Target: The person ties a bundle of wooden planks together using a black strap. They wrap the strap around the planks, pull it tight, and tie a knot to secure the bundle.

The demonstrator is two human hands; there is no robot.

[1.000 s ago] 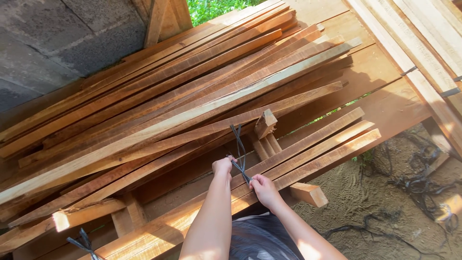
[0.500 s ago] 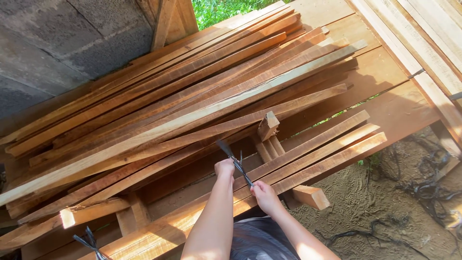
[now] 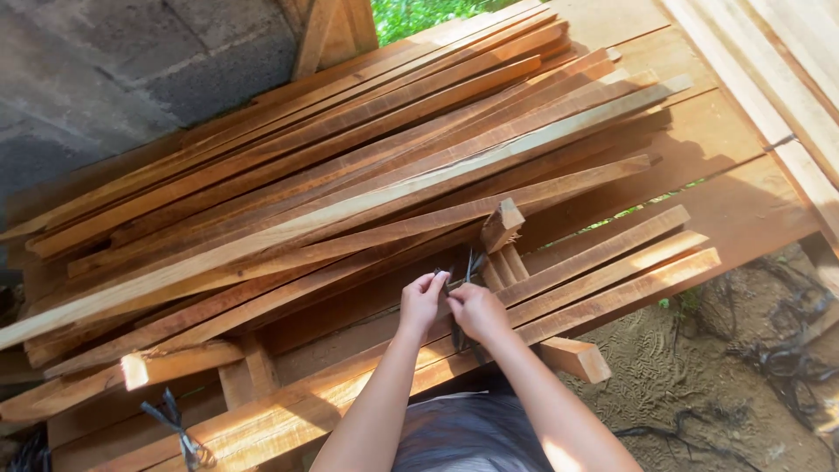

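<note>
My left hand [image 3: 422, 300] and my right hand [image 3: 478, 312] are close together over a bundle of long wooden slats [image 3: 603, 271]. Both pinch a black strap [image 3: 468, 267] that runs around the slats; its loose ends stick up between my fingers. A short wooden block [image 3: 501, 224] stands tilted just beyond my hands. Behind it lies a big pile of long wooden slats [image 3: 332, 166] stacked diagonally.
A grey block wall [image 3: 114, 70] is at the upper left. Wide planks [image 3: 769, 79] lie at the upper right. Another black strap tie [image 3: 179, 428] sits on a slat at the lower left. Sandy ground with black strap scraps [image 3: 786, 350] is at the right.
My right hand has moved up to meet the left hand. The strap, stretched between the hands before, is now bunched between them. The view has shifted slightly.
</note>
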